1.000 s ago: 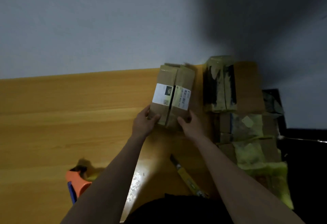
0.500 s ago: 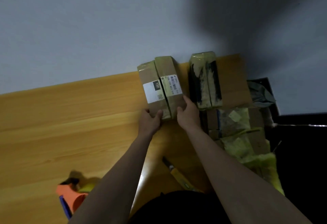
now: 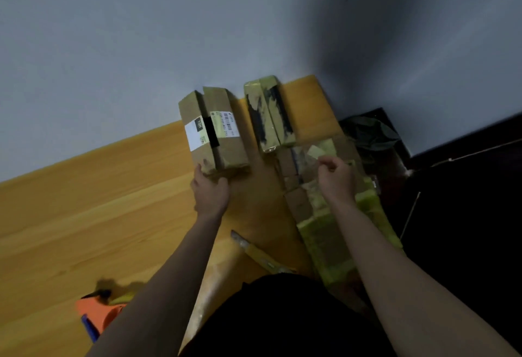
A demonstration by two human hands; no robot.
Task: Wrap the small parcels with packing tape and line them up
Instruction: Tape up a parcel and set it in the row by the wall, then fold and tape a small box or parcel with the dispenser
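Two brown labelled parcels (image 3: 213, 130) lie side by side at the far edge of the wooden table (image 3: 84, 201), near the wall. The left hand (image 3: 210, 193) touches their near end; how its fingers lie cannot be told. The right hand (image 3: 336, 177) hovers, fingers loosely curled, over a heap of yellow-taped parcels (image 3: 319, 215). Two taped parcels (image 3: 268, 115) lie just right of the pair. A box cutter (image 3: 260, 253) and an orange tape dispenser (image 3: 97, 314) lie nearer the person

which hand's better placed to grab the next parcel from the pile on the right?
Right. The right hand hovers loosely curled over the parcel pile, holding nothing. The left hand rests against the near end of the labelled parcel pair, across the table from the pile.
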